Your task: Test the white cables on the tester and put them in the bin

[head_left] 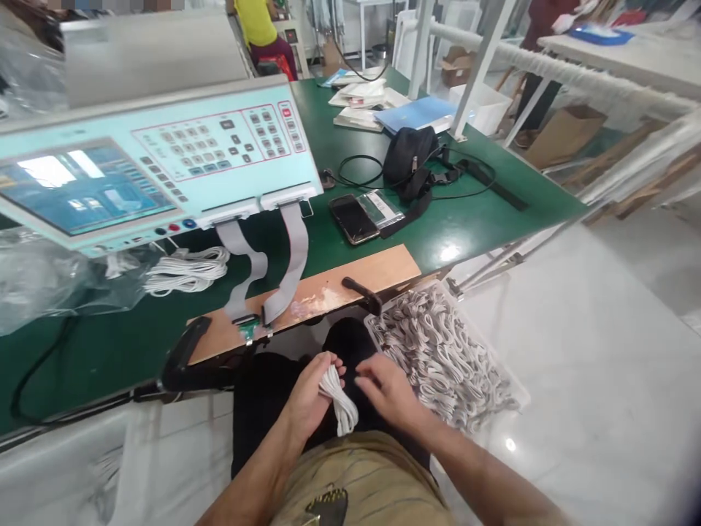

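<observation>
My left hand point(315, 391) is closed around a coiled white cable point(342, 409), whose looped end hangs down over my lap. To its right, my right hand point(386, 387) is apart from the coil, with its fingers curled and loosely parted; I see nothing in it. Just beyond my right hand, a plastic bin point(515, 394) is heaped with bundled white cables point(438, 351). In front of me, a wooden board point(328, 288) is clamped along the table edge, with small connectors point(249, 332) wired to grey ribbon cables point(296, 252).
A tester point(230, 153) with screen and keypad stands on the green table point(465, 226). Around it lie a white cable bundle point(189, 270), plastic bags point(49, 274), a phone point(353, 219), a black waist bag point(408, 161) and a blue folder point(416, 113). A person point(257, 25) sits behind.
</observation>
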{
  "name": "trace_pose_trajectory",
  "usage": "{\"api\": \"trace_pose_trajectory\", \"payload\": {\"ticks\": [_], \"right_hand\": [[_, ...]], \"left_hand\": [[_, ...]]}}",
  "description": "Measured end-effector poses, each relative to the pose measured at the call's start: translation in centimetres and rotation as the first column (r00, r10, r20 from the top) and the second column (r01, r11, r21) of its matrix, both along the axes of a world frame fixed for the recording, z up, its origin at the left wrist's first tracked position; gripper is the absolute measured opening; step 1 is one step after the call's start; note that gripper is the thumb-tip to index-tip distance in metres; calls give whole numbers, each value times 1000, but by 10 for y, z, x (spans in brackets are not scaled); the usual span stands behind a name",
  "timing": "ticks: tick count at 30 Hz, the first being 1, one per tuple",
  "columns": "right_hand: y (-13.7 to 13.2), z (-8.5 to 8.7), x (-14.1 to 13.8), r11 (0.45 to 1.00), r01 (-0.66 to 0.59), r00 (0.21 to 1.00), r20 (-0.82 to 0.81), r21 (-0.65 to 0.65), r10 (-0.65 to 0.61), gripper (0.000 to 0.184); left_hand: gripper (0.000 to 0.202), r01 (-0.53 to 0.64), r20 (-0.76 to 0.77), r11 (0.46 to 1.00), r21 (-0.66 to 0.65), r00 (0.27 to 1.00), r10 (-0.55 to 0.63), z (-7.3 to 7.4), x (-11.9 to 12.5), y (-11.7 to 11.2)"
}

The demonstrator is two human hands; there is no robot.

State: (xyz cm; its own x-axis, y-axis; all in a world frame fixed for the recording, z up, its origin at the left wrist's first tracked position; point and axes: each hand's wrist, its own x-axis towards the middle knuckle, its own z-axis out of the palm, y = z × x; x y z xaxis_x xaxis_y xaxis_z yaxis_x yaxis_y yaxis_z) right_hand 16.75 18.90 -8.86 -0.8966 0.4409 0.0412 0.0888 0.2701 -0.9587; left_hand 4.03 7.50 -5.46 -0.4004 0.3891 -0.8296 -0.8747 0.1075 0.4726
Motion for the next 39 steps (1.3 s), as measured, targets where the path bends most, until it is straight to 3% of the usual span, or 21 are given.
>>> {"api": "trace_pose_trajectory", "payload": {"ticks": [2,5,7,9,10,12,14,15,17,20,22,23,24,25,27,29,30,32,34,37,39], "right_hand": [[-24,17,-4,997,-56,997,-49,-60,54,22],[-45,14,-12,956,-76,997,-33,-284,70,31],[-50,5,-17,872,-82,997,-39,-482,72,31],[-53,-1,-23,763,-81,997,-59,-642,56,32],[-54,-3,-25,707,-72,997,-72,-704,30,34],[-57,-6,-29,613,-24,996,-69,-790,-49,36],[-59,-10,-32,584,39,994,-28,-811,-105,38],[-60,-12,-33,591,67,993,-1,-804,-115,39],[-63,-19,-35,627,96,994,42,-773,-100,41],[-65,-26,-36,671,88,996,73,-736,-50,45],[-66,-25,-38,678,73,996,88,-732,-12,51],[-66,-23,-38,698,60,996,89,-713,6,53],[-64,-19,-39,749,46,997,78,-660,8,53],[-63,-13,-40,824,35,998,58,-566,-2,52],[-57,1,-41,958,6,1000,-14,-286,-10,47],[-49,15,-43,991,-96,991,-98,-91,87,36],[-45,22,-44,982,-181,977,-127,-56,173,30],[-39,32,-46,936,-351,926,-156,-21,343,27],[-34,39,-50,893,-448,883,-140,37,449,32],[-34,45,-59,856,-503,848,-124,117,515,32],[-37,47,-67,886,-458,874,-147,72,464,25]], "left_hand": [[38,-35,-13,998,48,999,35,1,2,0],[37,-33,-51,988,148,998,41,6,4,-7],[37,72,-138,982,177,989,-48,11,5,-17],[41,266,-398,961,79,892,-214,14,3,-30],[41,358,-566,933,-34,763,-313,15,2,-37],[37,487,-795,826,-284,362,-487,17,0,-51],[38,571,-844,688,-447,-15,-536,20,-3,-62],[42,611,-834,614,-500,-150,-530,22,-5,-66],[42,634,-785,490,-599,-344,-515,28,-8,-69],[29,609,-714,396,-688,-466,-523,36,-16,-69],[25,641,-741,399,-656,-445,-503,38,-21,-68],[22,675,-779,421,-606,-395,-488,37,-23,-68],[19,709,-823,464,-531,-299,-483,35,-24,-69],[16,730,-859,529,-433,-157,-487,31,-25,-69],[13,670,-843,716,-194,260,-472,22,-23,-71],[21,464,-660,886,-10,662,-355,13,-20,-71],[25,358,-560,933,33,780,-279,9,-18,-71],[30,228,-464,971,71,870,-170,5,-16,-70],[29,188,-463,978,92,877,-125,5,-17,-68],[28,143,-442,981,129,894,-72,9,-20,-66],[28,127,-458,984,123,887,-58,11,-22,-66]]}}
